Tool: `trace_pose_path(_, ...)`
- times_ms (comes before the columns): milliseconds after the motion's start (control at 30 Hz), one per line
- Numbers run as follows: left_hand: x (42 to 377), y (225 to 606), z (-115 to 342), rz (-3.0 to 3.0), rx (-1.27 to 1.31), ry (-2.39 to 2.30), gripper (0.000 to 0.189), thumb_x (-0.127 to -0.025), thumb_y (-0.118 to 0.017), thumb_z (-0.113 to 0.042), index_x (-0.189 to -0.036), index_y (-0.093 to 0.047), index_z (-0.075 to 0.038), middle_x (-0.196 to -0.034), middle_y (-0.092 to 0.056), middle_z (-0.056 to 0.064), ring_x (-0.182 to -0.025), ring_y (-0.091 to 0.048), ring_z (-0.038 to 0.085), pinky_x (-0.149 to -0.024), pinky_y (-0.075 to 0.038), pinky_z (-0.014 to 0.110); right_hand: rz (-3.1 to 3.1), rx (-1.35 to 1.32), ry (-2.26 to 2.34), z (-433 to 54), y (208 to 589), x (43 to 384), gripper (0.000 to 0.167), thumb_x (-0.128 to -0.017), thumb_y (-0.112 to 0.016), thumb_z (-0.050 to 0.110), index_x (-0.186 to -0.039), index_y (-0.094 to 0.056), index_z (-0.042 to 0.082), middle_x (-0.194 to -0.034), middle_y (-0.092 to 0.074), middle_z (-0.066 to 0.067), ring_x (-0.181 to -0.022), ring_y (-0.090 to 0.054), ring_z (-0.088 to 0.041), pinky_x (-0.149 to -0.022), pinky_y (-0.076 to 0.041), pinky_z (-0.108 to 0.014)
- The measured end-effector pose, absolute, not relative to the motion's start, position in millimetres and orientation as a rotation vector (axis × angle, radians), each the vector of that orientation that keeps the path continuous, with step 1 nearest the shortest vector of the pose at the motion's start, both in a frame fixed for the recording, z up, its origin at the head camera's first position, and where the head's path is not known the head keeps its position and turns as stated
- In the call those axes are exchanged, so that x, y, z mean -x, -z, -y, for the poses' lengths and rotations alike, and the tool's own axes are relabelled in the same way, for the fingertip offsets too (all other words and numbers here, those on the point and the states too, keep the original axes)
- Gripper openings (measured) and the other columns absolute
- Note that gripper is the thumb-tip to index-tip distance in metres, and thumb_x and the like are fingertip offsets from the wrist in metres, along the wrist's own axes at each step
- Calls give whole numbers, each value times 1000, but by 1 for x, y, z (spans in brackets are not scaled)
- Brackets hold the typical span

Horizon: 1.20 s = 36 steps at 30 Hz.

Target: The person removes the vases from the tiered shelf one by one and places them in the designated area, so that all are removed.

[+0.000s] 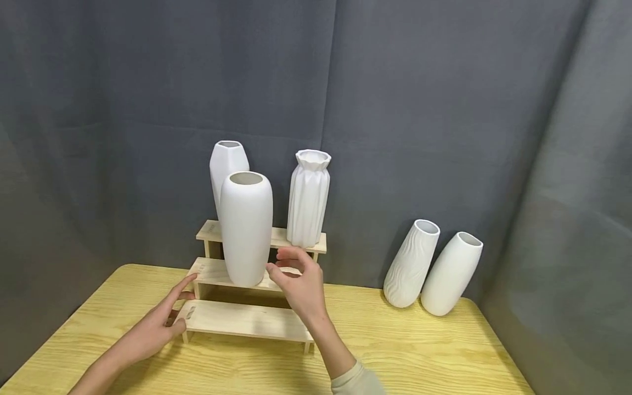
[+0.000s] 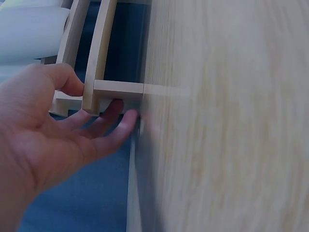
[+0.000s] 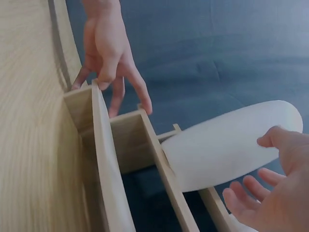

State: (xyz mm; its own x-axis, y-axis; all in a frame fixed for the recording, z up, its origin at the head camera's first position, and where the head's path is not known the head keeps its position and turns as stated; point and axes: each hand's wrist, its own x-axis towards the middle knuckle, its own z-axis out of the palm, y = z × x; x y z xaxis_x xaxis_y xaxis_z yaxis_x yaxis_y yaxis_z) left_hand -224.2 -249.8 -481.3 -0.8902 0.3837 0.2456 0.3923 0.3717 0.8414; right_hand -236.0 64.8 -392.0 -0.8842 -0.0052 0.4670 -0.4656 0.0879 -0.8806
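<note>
A three-step wooden stand stands on the table, with my left hand at its left end. The left thumb lies on the lowest step's edge while the other fingers reach along the side; I hold the stand there. A smooth, rounded white vase stands upright on the middle step. Beside its lower right side is my right hand, fingers loosely bent and nothing gripped. In the right wrist view, the right thumb overlaps the smooth vase; whether they touch I cannot tell.
On the top step stand a faceted white vase, partly hidden, and a pleated white vase. At the right of the table, a wavy-ribbed vase and another smooth vase stand side by side. Grey curtains hang behind.
</note>
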Motion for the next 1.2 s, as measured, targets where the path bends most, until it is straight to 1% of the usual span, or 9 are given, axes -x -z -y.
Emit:
trace_pose_path(67,225,480,251,2612,718,1592,96,-90,-52,14,-164,-12,-31,-149,-35,25,-112,-56,38,-72,-51,33,2034,-437,-1871,-57,395,239,39,-84,-84,19,-119,-70,10,-114,-67,-5,-107,-64,-34,-88,-54,-50)
trace_pose_path(167,226,478,251,2625,711,1657,96,-91,-50,14,-164,-10,-34,-149,-30,27,-97,-60,37,-65,-54,37,2060,-376,-1881,-48,400,242,52,-82,-86,24,-127,-65,6,-123,-63,-9,-114,-59,-38,-91,-51,-54)
trace_pose_path(267,225,478,252,2617,712,1740,97,-91,-48,15,-164,-8,-34,-149,-26,31,-78,-59,34,-59,-55,41,2093,-334,-1883,-40,406,245,64,-80,-87,27,-133,-61,3,-131,-59,-14,-118,-56,-39,-95,-49,-55)
trace_pose_path(333,224,479,251,2620,704,1761,97,-91,-48,15,-164,-7,-33,-150,-24,32,-73,-58,33,-58,-55,41,2110,-315,-1884,-35,408,246,69,-78,-89,29,-136,-59,5,-134,-56,-13,-120,-54,-38,-97,-48,-54)
trace_pose_path(433,222,480,246,2636,664,1746,98,-90,-48,16,-164,-7,-34,-150,-25,32,-70,-57,30,-57,-54,40,2121,-308,-1886,-30,412,249,74,-76,-90,32,-138,-57,11,-135,-53,-8,-120,-54,-34,-99,-46,-52)
trace_pose_path(600,220,481,235,2676,622,1710,98,-90,-48,15,-164,-7,-35,-151,-26,31,-69,-55,29,-58,-54,38,2108,-295,-1909,-28,415,253,81,-74,-92,32,-142,-52,15,-131,-53,-3,-116,-56,-26,-98,-47,-47)
trace_pose_path(767,220,481,236,2681,619,1715,98,-91,-48,14,-164,-7,-36,-151,-25,29,-71,-55,29,-58,-53,37,2085,-270,-1954,-19,413,254,87,-71,-93,30,-145,-48,18,-130,-54,-3,-116,-57,-26,-96,-48,-42)
trace_pose_path(1033,220,479,242,2671,608,1741,98,-91,-48,14,-163,-7,-39,-152,-23,25,-76,-54,28,-57,-52,37,2053,-255,-2014,-6,409,257,90,-72,-93,30,-147,-45,20,-129,-55,-3,-113,-59,-23,-90,-52,-43)
trace_pose_path(1200,221,481,244,2675,599,1755,98,-92,-47,14,-163,-4,-39,-150,-23,25,-66,-53,27,-57,-52,38,2054,-282,-2005,-5,410,262,90,-71,-94,29,-149,-47,27,-127,-57,-2,-110,-61,-23,-88,-53,-44)
